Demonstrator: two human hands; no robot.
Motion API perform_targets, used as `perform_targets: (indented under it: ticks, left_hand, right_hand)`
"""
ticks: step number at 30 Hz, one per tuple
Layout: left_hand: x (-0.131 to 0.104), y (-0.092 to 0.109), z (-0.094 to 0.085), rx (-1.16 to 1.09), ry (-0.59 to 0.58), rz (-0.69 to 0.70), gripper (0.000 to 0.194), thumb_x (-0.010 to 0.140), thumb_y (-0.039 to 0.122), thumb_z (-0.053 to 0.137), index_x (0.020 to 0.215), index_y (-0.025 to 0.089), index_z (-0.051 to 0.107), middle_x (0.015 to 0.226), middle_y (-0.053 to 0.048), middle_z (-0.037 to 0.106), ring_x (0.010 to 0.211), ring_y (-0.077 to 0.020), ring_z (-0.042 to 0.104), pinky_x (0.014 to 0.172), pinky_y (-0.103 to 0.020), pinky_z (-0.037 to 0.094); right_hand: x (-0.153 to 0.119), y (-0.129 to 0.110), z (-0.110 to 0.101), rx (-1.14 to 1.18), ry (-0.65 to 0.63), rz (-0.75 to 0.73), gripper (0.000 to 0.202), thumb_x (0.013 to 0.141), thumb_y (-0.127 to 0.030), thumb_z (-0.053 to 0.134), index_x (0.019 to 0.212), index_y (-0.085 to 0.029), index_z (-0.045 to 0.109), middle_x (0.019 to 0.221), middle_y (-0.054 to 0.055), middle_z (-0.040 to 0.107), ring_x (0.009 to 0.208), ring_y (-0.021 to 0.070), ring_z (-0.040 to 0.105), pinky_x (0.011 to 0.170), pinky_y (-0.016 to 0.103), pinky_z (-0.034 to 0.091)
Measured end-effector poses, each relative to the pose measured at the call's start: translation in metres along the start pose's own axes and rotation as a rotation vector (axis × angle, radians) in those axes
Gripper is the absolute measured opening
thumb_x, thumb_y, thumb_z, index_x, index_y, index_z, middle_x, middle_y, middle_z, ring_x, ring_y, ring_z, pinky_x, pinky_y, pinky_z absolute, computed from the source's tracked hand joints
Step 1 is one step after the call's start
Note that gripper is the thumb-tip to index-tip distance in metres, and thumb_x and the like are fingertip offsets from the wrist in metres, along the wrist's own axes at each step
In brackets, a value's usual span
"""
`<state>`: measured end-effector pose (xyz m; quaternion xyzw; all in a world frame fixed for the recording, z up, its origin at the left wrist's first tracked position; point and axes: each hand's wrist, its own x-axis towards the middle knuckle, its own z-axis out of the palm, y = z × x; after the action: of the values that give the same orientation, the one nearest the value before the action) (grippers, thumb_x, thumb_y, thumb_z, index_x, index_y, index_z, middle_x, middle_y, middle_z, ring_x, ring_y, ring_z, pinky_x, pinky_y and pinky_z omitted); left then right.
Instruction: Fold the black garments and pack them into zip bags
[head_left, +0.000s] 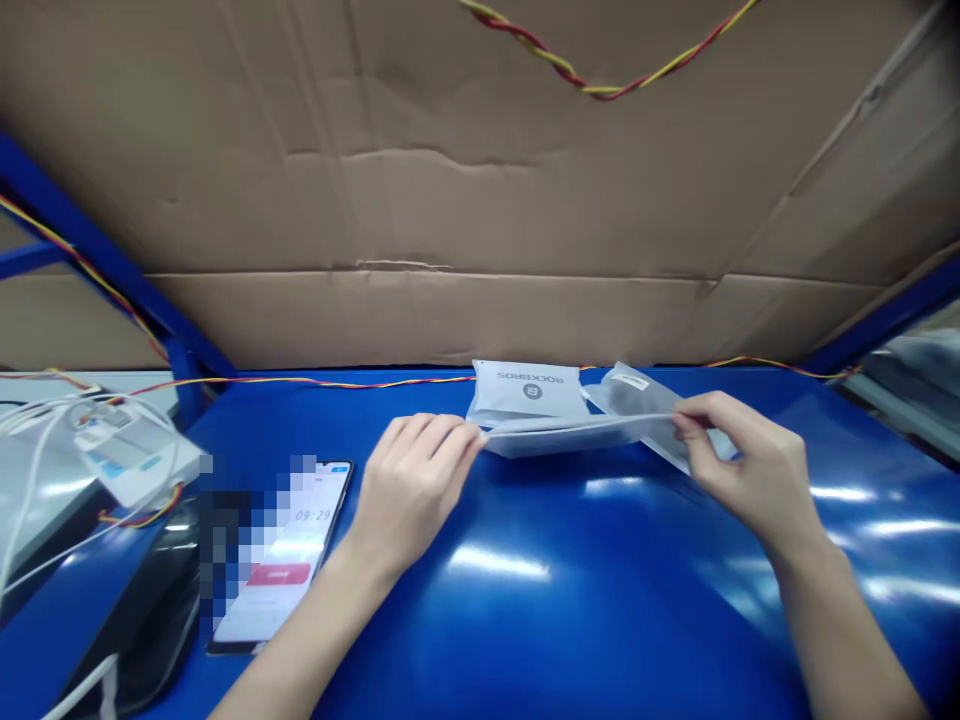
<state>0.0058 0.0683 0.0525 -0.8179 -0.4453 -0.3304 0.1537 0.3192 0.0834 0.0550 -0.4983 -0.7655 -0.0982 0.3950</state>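
Observation:
Between my two hands a frosted plastic bag (577, 436) is stretched sideways just above the blue table. My left hand (420, 478) pinches its left end, and my right hand (750, 465) grips the right end between thumb and fingers. Whether anything is inside the bag cannot be seen. Just behind it lies a pale packet printed ROCKBROS (529, 388), its lettering upside down to me. A second frosted bag (634, 390) with a small white label rests to the right of that packet, partly covered by the held bag and my right hand.
A phone (289, 560) with a lit screen lies left of my left forearm. Beyond it are a black object (161, 590), a white box (139, 465) and tangled white cables (34, 430). Cardboard (450, 200) walls the back, with a red-yellow twisted wire (360, 383) along the table's (525, 620) rear edge.

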Motion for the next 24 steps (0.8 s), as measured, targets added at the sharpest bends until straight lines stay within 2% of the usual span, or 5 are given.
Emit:
perform_targets:
  ticks: [7,15,19,22,24]
  left_hand:
    - [-0.007,-0.01,0.01,0.035,0.002,-0.074,0.014,0.096,0.027,0.05,0.103,0.019,0.06,0.074,0.0,0.069,0.063,-0.0142,0.062,0.065,-0.026,0.042]
    - [-0.01,0.007,0.015,-0.199,-0.059,-0.2,0.015,0.094,0.032,0.052,0.096,0.019,0.056,0.077,0.001,0.068,0.069,-0.0134,0.066,0.064,-0.024,0.047]
    - [-0.009,0.013,0.013,-0.263,-0.057,-0.237,0.012,0.092,0.03,0.054,0.091,0.019,0.057,0.076,0.001,0.067,0.068,-0.0119,0.065,0.062,-0.022,0.047]
    - [-0.009,0.016,0.013,-0.294,-0.04,-0.208,0.008,0.091,0.026,0.055,0.09,0.019,0.056,0.075,0.001,0.066,0.067,-0.0119,0.065,0.062,-0.022,0.048]
    - [-0.01,0.018,0.012,-0.32,-0.026,-0.157,0.005,0.09,0.023,0.055,0.09,0.018,0.056,0.076,0.0,0.066,0.068,-0.0123,0.065,0.064,-0.022,0.049]
  right_hand:
    - [-0.002,-0.002,0.006,0.159,-0.109,0.086,0.012,0.09,-0.027,0.053,0.079,-0.023,0.057,0.071,0.0,0.059,0.064,0.0165,0.056,0.062,0.03,0.044]
    - [-0.004,-0.015,0.013,0.298,-0.239,0.029,0.012,0.089,-0.023,0.055,0.077,-0.021,0.056,0.072,0.0,0.057,0.064,0.0153,0.054,0.062,0.029,0.044]
    - [-0.007,-0.028,0.017,0.263,-0.123,-0.051,0.006,0.083,-0.018,0.059,0.084,-0.021,0.055,0.084,0.004,0.055,0.074,0.018,0.056,0.067,0.033,0.048]
    - [-0.015,-0.047,0.02,0.161,0.016,-0.197,0.022,0.076,-0.011,0.064,0.094,-0.021,0.058,0.098,0.008,0.054,0.087,0.0218,0.058,0.076,0.037,0.05]
    - [-0.02,-0.061,0.023,0.11,0.004,-0.304,0.033,0.075,-0.007,0.063,0.105,-0.022,0.06,0.11,0.01,0.054,0.101,0.0256,0.057,0.084,0.042,0.05]
